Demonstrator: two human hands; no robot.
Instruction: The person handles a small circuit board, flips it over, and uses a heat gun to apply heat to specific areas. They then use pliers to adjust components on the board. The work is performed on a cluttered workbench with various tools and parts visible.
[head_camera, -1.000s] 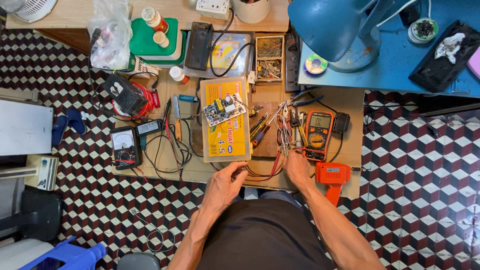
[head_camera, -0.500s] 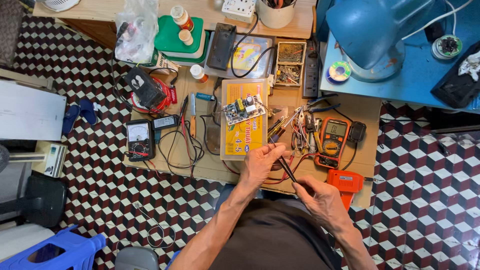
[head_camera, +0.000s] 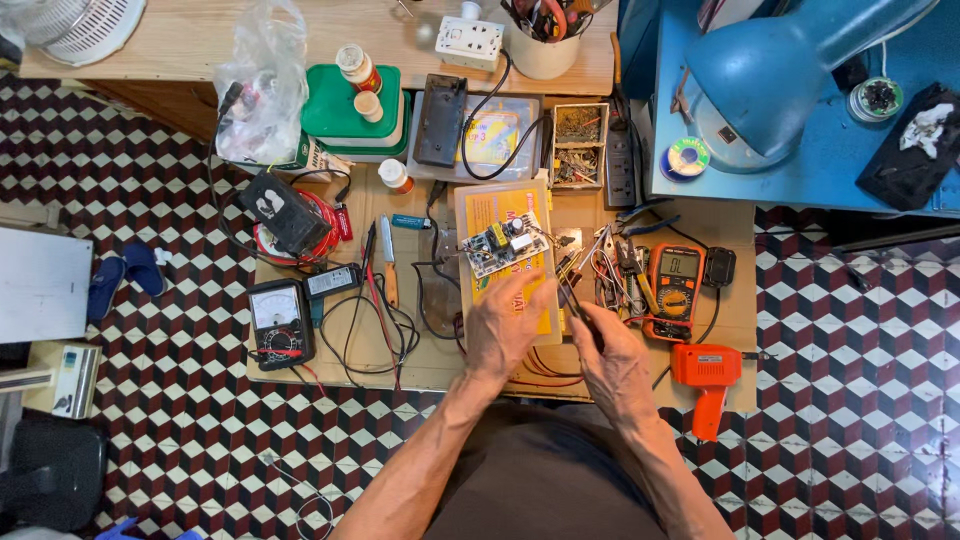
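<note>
Sitting over a cardboard sheet (head_camera: 300, 375) on the tiled floor, the person works with both hands close together. Far left of the grip lies an analog meter (head_camera: 280, 322); up and left, a clear plastic bag (head_camera: 262, 85) and green-lidded tubs (head_camera: 350, 112) with small white-capped bottles (head_camera: 357, 68) on top. The left hand (head_camera: 505, 325) rests half curled on a yellow flat box (head_camera: 490, 215) carrying a circuit board (head_camera: 503, 244). The right hand (head_camera: 612, 362) pinches a dark probe (head_camera: 572, 300) — tip pointing towards the board. Beyond it: an open compartment box of small parts (head_camera: 578, 146), an orange multimeter (head_camera: 676, 278), an orange soldering gun (head_camera: 706, 382).
</note>
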